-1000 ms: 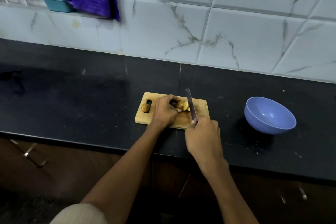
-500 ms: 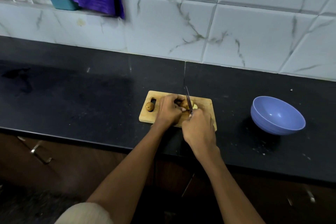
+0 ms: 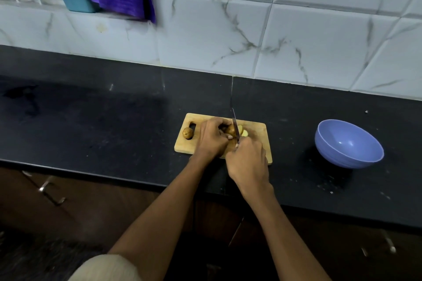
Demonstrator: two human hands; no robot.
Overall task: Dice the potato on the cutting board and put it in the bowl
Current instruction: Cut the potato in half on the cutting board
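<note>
From the head view, we see the board (image 3: 258, 131) lying on the black counter (image 3: 114, 121). Our left hand (image 3: 211, 138) curls its grip over the potato (image 3: 230, 130) on the board, while our right hand (image 3: 247, 159) clenches the knife (image 3: 235, 124), blade down into the potato. A cut slice (image 3: 244, 133) lies just right of the blade. A second small potato (image 3: 188, 132) sits at the board's left end. The bowl (image 3: 349, 143) stands well apart to the right.

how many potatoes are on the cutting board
2. A small whole potato sits by the handle hole at the board's left end; the potato being cut is under the left hand, partly hidden.
</note>
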